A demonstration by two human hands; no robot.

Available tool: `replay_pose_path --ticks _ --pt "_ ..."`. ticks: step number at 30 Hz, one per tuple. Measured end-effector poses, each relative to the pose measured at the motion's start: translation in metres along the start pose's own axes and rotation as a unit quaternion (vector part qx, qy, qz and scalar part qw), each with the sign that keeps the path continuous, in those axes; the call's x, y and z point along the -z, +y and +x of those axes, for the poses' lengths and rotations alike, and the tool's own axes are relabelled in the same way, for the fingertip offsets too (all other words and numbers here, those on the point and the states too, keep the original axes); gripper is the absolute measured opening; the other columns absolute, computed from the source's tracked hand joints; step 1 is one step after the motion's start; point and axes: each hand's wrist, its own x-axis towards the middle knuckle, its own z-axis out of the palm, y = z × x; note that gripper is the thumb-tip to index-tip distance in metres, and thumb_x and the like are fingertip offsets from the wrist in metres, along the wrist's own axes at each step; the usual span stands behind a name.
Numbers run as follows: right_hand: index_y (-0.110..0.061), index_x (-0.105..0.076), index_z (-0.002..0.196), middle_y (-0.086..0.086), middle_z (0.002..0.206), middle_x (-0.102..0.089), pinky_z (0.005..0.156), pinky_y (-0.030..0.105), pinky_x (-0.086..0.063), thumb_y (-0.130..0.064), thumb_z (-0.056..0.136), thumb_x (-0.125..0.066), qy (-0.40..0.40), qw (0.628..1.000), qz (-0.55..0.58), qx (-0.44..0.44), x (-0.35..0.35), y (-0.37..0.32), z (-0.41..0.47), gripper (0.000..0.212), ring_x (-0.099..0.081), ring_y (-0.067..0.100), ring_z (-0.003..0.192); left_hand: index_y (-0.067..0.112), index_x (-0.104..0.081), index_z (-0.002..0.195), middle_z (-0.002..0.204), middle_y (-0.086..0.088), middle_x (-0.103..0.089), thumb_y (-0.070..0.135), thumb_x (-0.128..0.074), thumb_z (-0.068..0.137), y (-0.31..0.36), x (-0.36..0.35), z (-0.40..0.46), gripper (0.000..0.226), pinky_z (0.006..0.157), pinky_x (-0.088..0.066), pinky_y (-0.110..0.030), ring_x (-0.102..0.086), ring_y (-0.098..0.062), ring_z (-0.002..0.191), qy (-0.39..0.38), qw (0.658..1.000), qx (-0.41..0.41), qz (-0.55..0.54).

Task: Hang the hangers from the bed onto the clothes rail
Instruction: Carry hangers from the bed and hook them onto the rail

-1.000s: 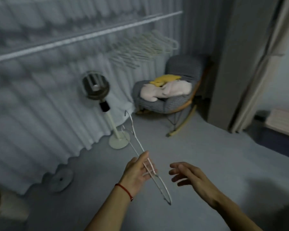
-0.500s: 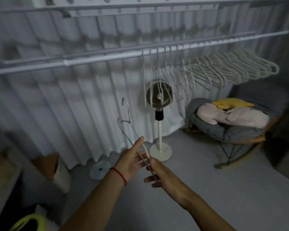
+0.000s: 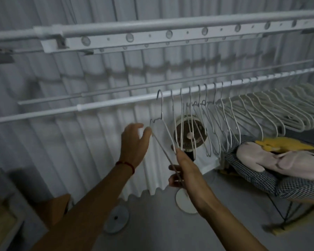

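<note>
White curtains back a clothes rail where the hanger, carried lower half a second ago, now hooks on, hook up, body slanting down-right into the gripping right hand, left hand open beside it, other hangers rightward.

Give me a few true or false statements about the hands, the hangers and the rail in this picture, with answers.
1. The right hand grips a white hanger. True.
2. The left hand is clenched in a fist. False: its fingers are spread, thumb touching the hanger.
3. Many hangers already hang on the clothes rail. True.
4. A red band is on the right wrist. False: it is on the left wrist.
5. The fan stands left of both hands. False: it is behind the right hand.
</note>
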Motion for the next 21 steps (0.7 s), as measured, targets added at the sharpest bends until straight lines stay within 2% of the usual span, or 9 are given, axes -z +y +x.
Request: replay_pose_path --ticks 2,4,6,10,13,16,21 --pt "-0.040 -0.049 0.146 0.003 0.125 -0.062 0.096 0.045 -0.059 -0.061 0.102 -0.038 0.021 1.000 -0.015 0.009 -0.001 -0.016 0.021 0.050 -0.064 0.023 0.085 0.011 -0.066 0.121 0.142 -0.020 -0.052 0.050 -0.045 0.095 0.003 0.002 0.041 0.051 0.116 -0.034 -0.046 -0.042 -0.035 0.137 0.018 0.995 -0.071 0.065" --pt "-0.036 -0.045 0.149 0.001 0.125 -0.061 0.092 0.039 -0.060 -0.063 0.102 -0.036 0.035 0.999 -0.037 0.012 -0.006 -0.028 0.039 0.056 -0.069 0.024 0.095 0.012 -0.062 0.130 0.158 -0.016 -0.036 0.040 -0.044 0.101 0.007 0.002 0.074 0.044 0.124 -0.019 -0.043 -0.025 -0.031 0.148 0.014 0.989 -0.104 0.106" --pt "-0.028 -0.044 0.151 0.004 0.124 -0.062 0.084 0.033 -0.060 -0.063 0.102 -0.035 0.054 0.997 -0.047 -0.004 -0.012 -0.033 0.054 0.061 -0.070 0.027 0.102 0.013 -0.059 0.135 0.161 -0.015 -0.031 0.042 -0.040 0.100 0.008 0.001 0.103 0.050 0.125 -0.014 -0.045 -0.021 -0.031 0.150 0.015 0.974 -0.155 0.163" --pt "-0.022 -0.048 0.148 0.010 0.124 -0.064 0.075 0.030 -0.057 -0.065 0.101 -0.036 0.094 0.994 -0.055 -0.027 -0.030 -0.035 0.075 0.065 -0.070 0.023 0.096 0.012 -0.056 0.139 0.158 -0.015 -0.036 0.041 -0.046 0.097 0.000 -0.008 0.145 0.051 0.123 -0.010 -0.053 -0.024 -0.033 0.148 -0.020 0.942 -0.230 0.243" --pt "-0.026 -0.047 0.149 0.009 0.125 -0.064 0.077 0.031 -0.057 -0.068 0.099 -0.035 0.111 0.991 -0.070 -0.032 -0.043 -0.030 0.085 0.066 -0.071 0.020 0.095 0.012 -0.057 0.138 0.156 -0.014 -0.040 0.040 -0.048 0.096 -0.008 -0.017 0.159 0.052 0.123 -0.010 -0.056 -0.028 -0.033 0.147 -0.018 0.930 -0.267 0.250" --pt "-0.032 -0.048 0.147 0.010 0.126 -0.065 0.078 0.033 -0.060 -0.067 0.099 -0.039 0.129 0.990 -0.052 -0.035 -0.053 -0.024 0.089 0.061 -0.071 0.022 0.090 0.012 -0.063 0.130 0.147 -0.012 -0.051 0.043 -0.038 0.094 -0.017 -0.023 0.164 0.053 0.121 -0.013 -0.061 -0.037 -0.032 0.141 0.003 0.925 -0.292 0.244" --pt "-0.030 -0.048 0.140 0.009 0.129 -0.064 0.087 0.039 -0.060 -0.067 0.099 -0.038 0.153 0.985 -0.049 -0.068 -0.060 -0.017 0.083 0.056 -0.073 0.024 0.094 0.013 -0.065 0.124 0.132 -0.006 -0.061 0.044 -0.030 0.094 -0.025 -0.032 0.163 0.055 0.121 -0.006 -0.062 -0.047 -0.028 0.131 0.036 0.919 -0.321 0.228"
